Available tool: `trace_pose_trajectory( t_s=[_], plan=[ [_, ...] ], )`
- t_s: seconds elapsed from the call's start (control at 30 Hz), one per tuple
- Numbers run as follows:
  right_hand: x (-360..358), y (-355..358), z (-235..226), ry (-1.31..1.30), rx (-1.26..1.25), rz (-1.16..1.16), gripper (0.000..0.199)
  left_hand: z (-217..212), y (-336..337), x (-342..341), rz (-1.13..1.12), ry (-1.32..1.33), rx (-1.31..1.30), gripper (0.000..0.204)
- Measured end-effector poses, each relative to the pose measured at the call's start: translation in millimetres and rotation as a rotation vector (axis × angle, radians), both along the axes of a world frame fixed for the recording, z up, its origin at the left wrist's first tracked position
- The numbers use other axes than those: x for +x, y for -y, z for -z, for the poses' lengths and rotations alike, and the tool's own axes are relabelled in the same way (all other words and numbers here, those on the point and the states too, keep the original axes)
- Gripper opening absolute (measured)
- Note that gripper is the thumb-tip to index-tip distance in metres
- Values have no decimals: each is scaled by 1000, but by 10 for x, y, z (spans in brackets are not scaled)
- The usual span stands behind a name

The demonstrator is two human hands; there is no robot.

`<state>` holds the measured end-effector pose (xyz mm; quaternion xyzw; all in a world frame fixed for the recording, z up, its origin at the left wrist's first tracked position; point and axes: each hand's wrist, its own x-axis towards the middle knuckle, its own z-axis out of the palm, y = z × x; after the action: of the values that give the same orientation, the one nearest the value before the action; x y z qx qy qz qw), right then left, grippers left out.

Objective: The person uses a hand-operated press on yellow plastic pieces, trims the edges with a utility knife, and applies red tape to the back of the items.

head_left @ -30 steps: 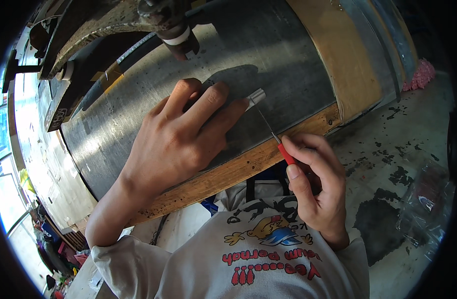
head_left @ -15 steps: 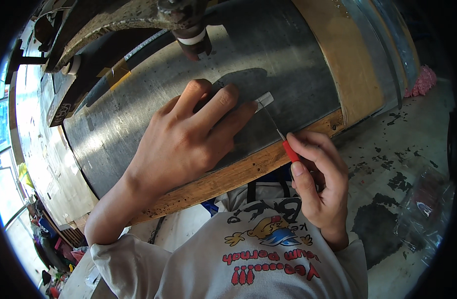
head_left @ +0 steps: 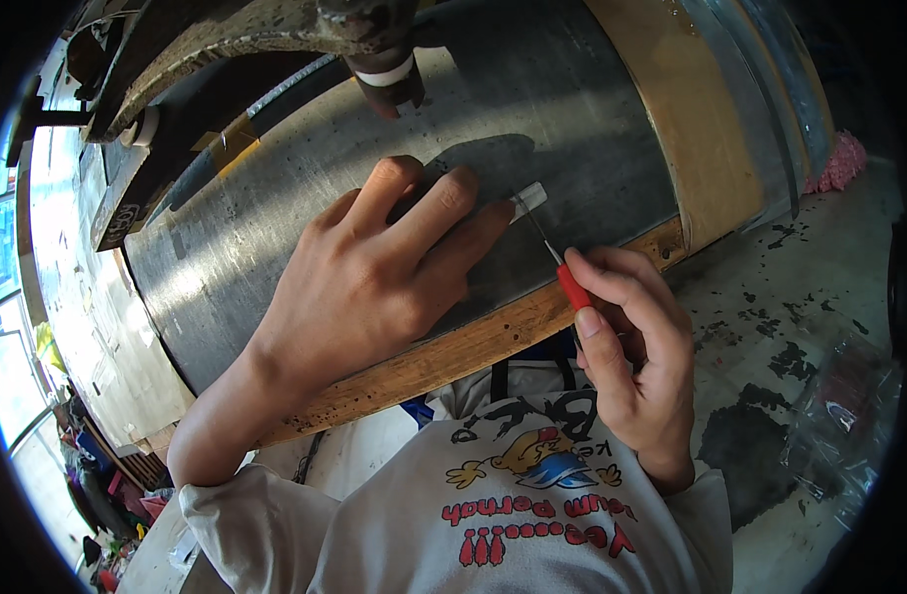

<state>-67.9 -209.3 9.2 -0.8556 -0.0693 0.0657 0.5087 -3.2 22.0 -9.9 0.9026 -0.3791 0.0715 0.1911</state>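
Over the dark tabletop (head_left: 602, 168), my left hand (head_left: 374, 257) rests palm down with bent fingers. Its index fingertip presses on the near-left end of a small flat white piece (head_left: 532, 196); the thumb is hidden beneath the hand. My right hand (head_left: 636, 342) pinches a thin-shafted tool with a red handle (head_left: 573, 287), between thumb and fingers. The slim metal shaft points up and left, its end over or against the white piece; whether it touches cannot be made out.
A dark machine arm with a forked metal end (head_left: 394, 89) hangs above the table beyond my left hand. A wooden edge strip (head_left: 453, 361) runs along the near side. Brown board (head_left: 696, 129) covers the right end. A clear plastic bag (head_left: 839, 416) lies on the stained floor.
My right hand has shifted slightly up and away from me, bringing the tool farther toward the white piece. My left hand stays in nearly the same pose.
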Motion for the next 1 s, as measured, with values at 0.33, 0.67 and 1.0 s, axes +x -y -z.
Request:
trace_pose_trajectory(
  t_s=[0.33, 0.67, 1.0],
  plan=[
    [-113, -3, -76, -47, 0, 33, 29, -2, 13, -19, 0, 58, 24, 61],
    [-138, 18, -104, -12, -45, -3, 28, 5, 5, -23, 1, 32, 8, 57],
    [-168, -3, -40, 20, -21, 31, 28, 37, -16, -32, 14, 68, 14, 59]
  ],
)
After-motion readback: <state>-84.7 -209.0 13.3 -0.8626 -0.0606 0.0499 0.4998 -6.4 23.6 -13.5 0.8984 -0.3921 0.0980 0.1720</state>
